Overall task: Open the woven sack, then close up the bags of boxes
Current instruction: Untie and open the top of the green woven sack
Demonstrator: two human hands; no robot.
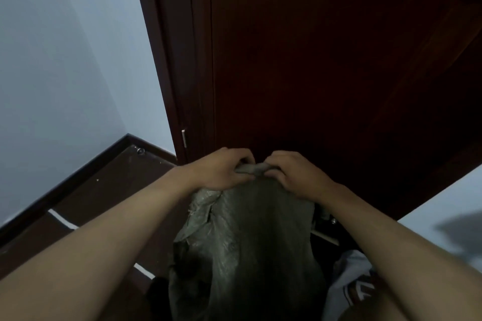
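A grey-green woven sack (245, 242) stands upright in front of me, its top gathered into a bunched neck. My left hand (221, 172) grips the left side of that neck with curled fingers. My right hand (294, 174) grips the right side, close beside the left. The sack's left edge is torn and frayed. Its contents are hidden, and no boxes show.
A dark red-brown door (326, 60) stands straight ahead behind the sack. A pale wall (65, 60) with a dark skirting board lies to the left, above dark floor tiles (109, 190). Grey-white printed fabric (354, 281) shows at the lower right.
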